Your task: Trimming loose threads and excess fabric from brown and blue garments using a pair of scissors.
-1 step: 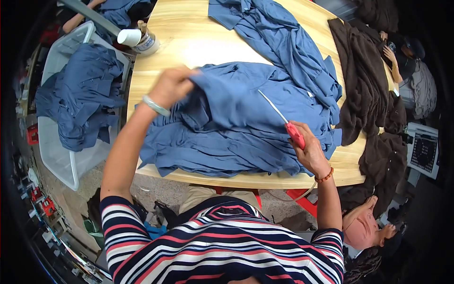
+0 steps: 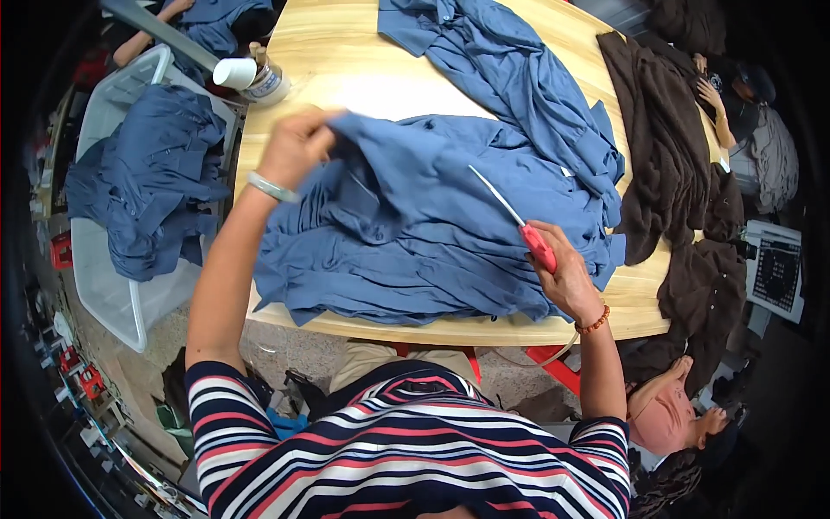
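Observation:
My left hand [image 2: 296, 149], with a pale bangle at the wrist, is closed on a raised edge of a blue garment [image 2: 432, 177]. The hand and that edge are slightly blurred. The lifted cloth slopes down to the right over more blue cloth on the table. In my right hand [image 2: 564, 272], closed around its handle, is a red-handled tool [image 2: 538, 246] with a long, thin, silvery tip. This tip points up and left over the garment. Whether it has one blade or two closed together, I cannot tell. A beaded bracelet circles my right wrist.
A second blue garment [image 2: 510, 60] lies across the wooden table [image 2: 346, 52]; dark brown garments [image 2: 661, 156] hang over its right side. White cups [image 2: 233, 73] and a jar [image 2: 268, 85] stand far left. A white bin [image 2: 86, 268] holds blue clothes. Other people work around.
My left hand has moved a little to the left and away from me, drawing the edge of the blue garment with it. My right hand and the red-handled tool stay almost in place.

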`<state>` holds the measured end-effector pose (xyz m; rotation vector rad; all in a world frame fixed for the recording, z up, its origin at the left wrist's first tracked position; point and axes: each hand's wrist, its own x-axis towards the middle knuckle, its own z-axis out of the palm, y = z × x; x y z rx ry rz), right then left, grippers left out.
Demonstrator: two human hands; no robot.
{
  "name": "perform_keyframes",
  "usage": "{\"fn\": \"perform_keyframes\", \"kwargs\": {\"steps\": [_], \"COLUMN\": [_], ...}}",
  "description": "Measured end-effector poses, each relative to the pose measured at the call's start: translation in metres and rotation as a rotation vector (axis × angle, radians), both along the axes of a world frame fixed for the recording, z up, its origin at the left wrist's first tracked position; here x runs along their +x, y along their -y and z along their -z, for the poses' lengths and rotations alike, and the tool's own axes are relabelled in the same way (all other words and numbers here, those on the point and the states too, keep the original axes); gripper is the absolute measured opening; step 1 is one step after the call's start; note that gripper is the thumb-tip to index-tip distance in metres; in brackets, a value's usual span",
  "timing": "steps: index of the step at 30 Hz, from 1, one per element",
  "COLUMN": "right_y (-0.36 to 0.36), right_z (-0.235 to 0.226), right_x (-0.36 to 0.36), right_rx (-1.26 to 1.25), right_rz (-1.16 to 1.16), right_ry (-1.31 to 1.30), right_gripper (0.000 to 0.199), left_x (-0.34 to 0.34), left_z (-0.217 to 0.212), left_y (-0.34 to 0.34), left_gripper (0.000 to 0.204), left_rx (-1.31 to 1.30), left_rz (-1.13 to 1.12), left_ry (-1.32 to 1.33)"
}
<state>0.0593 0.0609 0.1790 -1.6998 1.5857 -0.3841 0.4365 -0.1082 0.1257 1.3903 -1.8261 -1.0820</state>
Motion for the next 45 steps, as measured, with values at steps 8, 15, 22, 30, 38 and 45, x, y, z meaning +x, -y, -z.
{"fn": "perform_keyframes", "kwargs": {"steps": [8,15,22,30,38,45], "right_y": [0.014,0.027,0.037,0.109,0.089,0.039], "right_z": [0.02,0.004,0.0,0.026,-0.004,-0.021], "right_x": [0.004,0.018,0.039,0.093,0.064,0.033], "right_rx": [-0.012,0.045,0.095,0.044,0.249,0.107], "right_rz": [0.025,-0.089,-0.19,-0.276,-0.505,-0.357], "right_ry": [-0.061,-0.158,-0.323,-0.346,-0.384,-0.214], "right_gripper": [0.038,0.038,0.029,0.025,0.025,0.033], "left_x": [-0.035,-0.099,-0.106,-0.09,-0.074,-0.04], "left_z": [0.033,0.067,0.141,0.136,0.145,0.07], "left_y": [-0.007,-0.03,-0.032,-0.046,-0.046,-0.055], "left_gripper": [0.046,0.08,0.014,0.012,0.013,0.039], "left_rx": [-0.207,0.635,0.481,0.715,0.731,0.204], "left_rz": [-0.338,-0.332,-0.427,-0.5,-0.452,0.221], "left_ry": [0.017,-0.323,-0.464,-0.736,-0.762,0.182]}}
